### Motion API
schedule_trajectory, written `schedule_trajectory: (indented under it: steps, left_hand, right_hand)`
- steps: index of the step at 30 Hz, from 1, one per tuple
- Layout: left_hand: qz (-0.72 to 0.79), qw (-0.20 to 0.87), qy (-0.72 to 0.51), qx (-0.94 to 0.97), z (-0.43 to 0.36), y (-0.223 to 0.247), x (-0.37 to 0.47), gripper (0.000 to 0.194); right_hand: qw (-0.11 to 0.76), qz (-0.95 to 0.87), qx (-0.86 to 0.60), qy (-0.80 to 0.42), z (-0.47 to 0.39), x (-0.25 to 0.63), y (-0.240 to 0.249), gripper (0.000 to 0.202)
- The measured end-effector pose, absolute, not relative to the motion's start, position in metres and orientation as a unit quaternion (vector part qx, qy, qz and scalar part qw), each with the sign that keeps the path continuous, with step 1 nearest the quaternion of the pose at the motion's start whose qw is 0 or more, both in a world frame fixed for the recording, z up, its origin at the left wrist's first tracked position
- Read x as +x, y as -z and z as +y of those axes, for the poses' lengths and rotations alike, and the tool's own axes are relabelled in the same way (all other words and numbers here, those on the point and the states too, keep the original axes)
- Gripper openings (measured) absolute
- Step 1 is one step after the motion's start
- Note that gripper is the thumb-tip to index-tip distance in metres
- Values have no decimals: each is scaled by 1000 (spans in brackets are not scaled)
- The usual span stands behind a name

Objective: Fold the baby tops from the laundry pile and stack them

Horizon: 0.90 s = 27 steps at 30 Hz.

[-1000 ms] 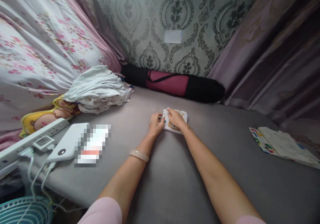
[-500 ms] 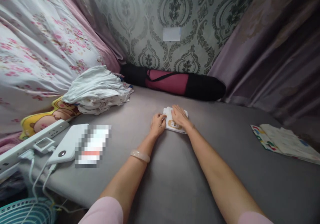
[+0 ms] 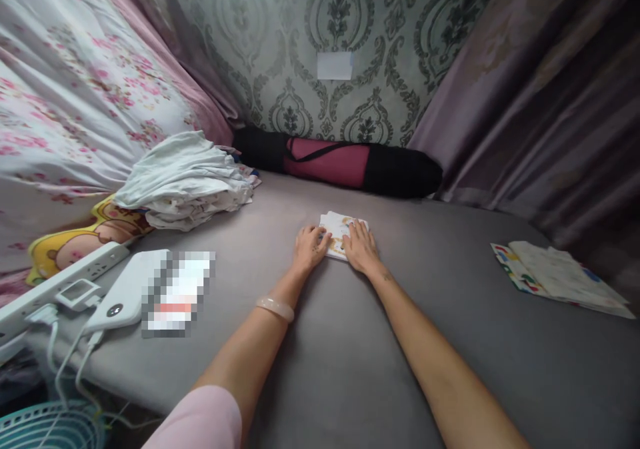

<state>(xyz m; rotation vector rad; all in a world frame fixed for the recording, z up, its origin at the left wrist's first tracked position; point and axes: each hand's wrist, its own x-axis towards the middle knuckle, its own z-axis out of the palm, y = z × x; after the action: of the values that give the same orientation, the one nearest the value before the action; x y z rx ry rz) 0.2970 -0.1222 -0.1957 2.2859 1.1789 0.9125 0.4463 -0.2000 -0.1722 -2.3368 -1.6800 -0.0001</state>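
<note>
A small folded white cloth (image 3: 338, 226) with a yellow-brown print lies on the grey bed surface (image 3: 330, 342). My left hand (image 3: 311, 246) rests at its left edge, fingers apart and their tips on the cloth. Flat on the cloth's right side lies my right hand (image 3: 361, 246), its fingers spread and covering part of the print. Neither hand grips anything.
Crumpled pale clothes (image 3: 187, 179) are piled at the left, near a yellow cushion (image 3: 75, 245). A power strip (image 3: 100, 269), white power bank (image 3: 133, 292) and pixelated object (image 3: 180, 292) lie nearer. Folded clothes (image 3: 560, 272) lie right; a black-and-red bag (image 3: 325, 163) lies behind.
My right hand has moved down to the cloth's right side, uncovering its upper part. My left hand's fingers are more spread. The whole view has shifted slightly.
</note>
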Motion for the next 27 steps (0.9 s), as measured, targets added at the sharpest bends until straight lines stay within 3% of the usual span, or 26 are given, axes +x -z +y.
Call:
schedule_trajectory:
  steps: [7, 15, 20, 23, 27]
  left_hand:
    - [433, 172, -305, 831, -122, 194, 297, 27]
    - [512, 140, -185, 827, -110, 175, 310, 33]
    - [581, 218, -124, 774, -101, 158, 319, 41]
    - [599, 267, -97, 748, -99, 149, 323, 35]
    - [621, 303, -90, 717, -96, 140, 328, 25]
  right_hand:
    - [117, -648, -751, -39, -242, 438, 174, 62]
    - [138, -714, -673, -135, -308, 450, 163, 62]
    - [322, -642, -660, -221, -326, 473, 158, 55]
    - [466, -499, -702, -201, -326, 489, 167, 61]
    - [575, -389, -691, -201, -322, 500, 180, 64]
